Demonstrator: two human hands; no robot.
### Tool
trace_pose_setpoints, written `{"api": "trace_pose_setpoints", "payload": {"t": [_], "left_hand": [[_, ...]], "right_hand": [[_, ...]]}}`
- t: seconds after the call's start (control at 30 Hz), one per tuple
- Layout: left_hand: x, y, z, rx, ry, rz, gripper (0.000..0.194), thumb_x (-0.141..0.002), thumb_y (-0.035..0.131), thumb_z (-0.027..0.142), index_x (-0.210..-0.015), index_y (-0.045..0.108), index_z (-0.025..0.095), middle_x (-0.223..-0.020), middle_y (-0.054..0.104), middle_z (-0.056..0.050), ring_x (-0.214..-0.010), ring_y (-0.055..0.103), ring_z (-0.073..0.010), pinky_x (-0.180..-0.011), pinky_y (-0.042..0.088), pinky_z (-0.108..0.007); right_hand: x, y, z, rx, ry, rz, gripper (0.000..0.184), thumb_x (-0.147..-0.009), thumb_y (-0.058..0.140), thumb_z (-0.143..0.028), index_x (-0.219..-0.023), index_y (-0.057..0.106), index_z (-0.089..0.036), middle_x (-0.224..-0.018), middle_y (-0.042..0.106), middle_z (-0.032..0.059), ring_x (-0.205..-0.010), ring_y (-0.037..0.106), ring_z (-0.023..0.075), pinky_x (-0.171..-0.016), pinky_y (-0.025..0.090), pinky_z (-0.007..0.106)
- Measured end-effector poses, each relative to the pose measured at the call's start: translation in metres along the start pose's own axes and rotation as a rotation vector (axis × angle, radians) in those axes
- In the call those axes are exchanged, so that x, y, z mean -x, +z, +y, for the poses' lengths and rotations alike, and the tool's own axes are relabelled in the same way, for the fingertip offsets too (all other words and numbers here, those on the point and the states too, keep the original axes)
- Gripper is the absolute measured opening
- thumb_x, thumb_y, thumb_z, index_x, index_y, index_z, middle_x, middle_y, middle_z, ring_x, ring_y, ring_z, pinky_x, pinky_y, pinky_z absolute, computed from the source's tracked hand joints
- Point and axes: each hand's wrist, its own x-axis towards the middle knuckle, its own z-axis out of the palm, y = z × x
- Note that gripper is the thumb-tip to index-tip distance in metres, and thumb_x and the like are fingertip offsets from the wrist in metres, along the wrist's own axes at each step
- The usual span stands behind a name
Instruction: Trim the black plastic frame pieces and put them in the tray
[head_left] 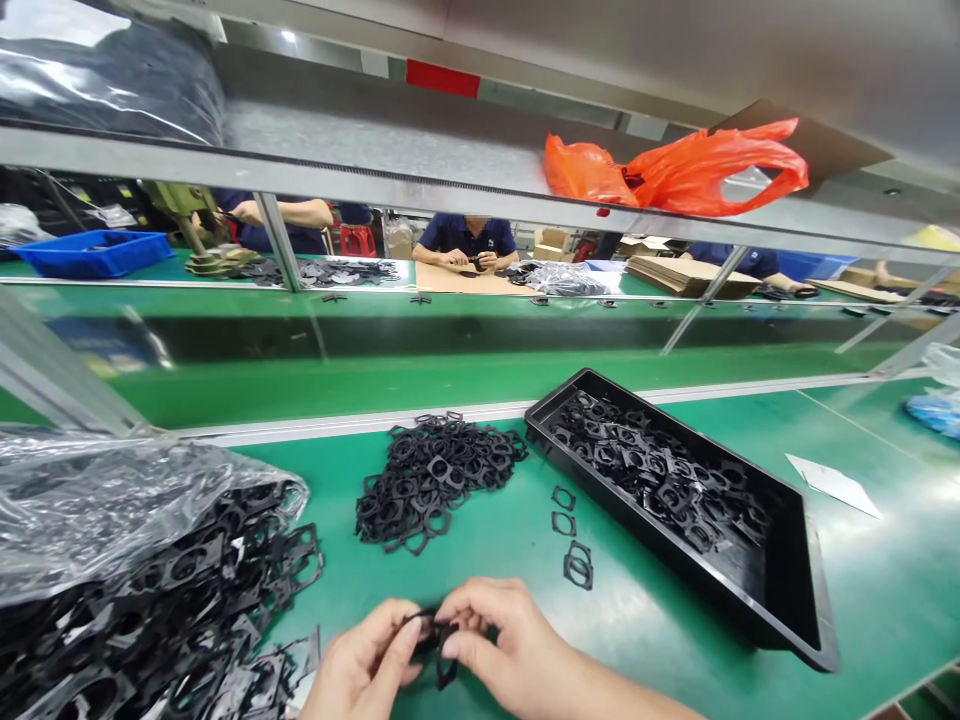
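Near the bottom middle, my left hand (pixel 375 655) and my right hand (pixel 499 635) meet over a small black plastic frame (pixel 446 665). Thumbs and fingers of both pinch black plastic, partly hidden by the fingertips, so I cannot tell if it is one piece or two. Beyond the hands lies a heap of black square frames with round holes (pixel 442 475). To its right, a few loose frames (pixel 564 523) lie flat on the green table (pixel 510 560). A long black tray (pixel 675 560) stands at the right, partly filled with similar frames.
At the left, a clear plastic bag (pixel 142 500) spills many black parts (pixel 187 600). A white sheet (pixel 832 485) lies right of the tray. Overhead, a shelf carries an orange bag (pixel 675 170). Across the bench, co-workers sit near a blue bin (pixel 97 255) and stacked cardboard (pixel 690 275).
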Motion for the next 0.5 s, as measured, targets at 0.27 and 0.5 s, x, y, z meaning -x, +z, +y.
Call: {"api": "trace_pose_setpoints", "payload": {"t": [0.27,0.5], "left_hand": [[0.0031,0.0028,-0.0086,0.006,0.039,-0.107,0.044,-0.079,0.054,0.056,-0.104,0.065,0.022,-0.087,0.071,-0.006,-0.073,0.064,-0.0182,-0.064,0.056,-0.023],[0.0033,0.0030,-0.0106,0.069,-0.019,-0.108,0.045,-0.077,0.056,0.058,-0.099,0.065,0.020,-0.079,0.067,-0.003,-0.072,0.061,-0.0166,-0.063,0.056,-0.024]], "right_hand": [[0.0016,0.0061,0.0047,0.074,-0.015,0.049,0.005,-0.075,0.065,-0.021,-0.071,0.063,-0.018,-0.059,0.054,-0.0030,-0.052,0.048,0.0102,-0.053,0.039,0.019],[0.0014,0.0029,-0.0006,0.163,-0.145,0.036,0.015,-0.083,0.055,-0.021,-0.080,0.069,-0.017,-0.069,0.065,0.0045,-0.064,0.058,0.0140,-0.061,0.044,0.022]]}}
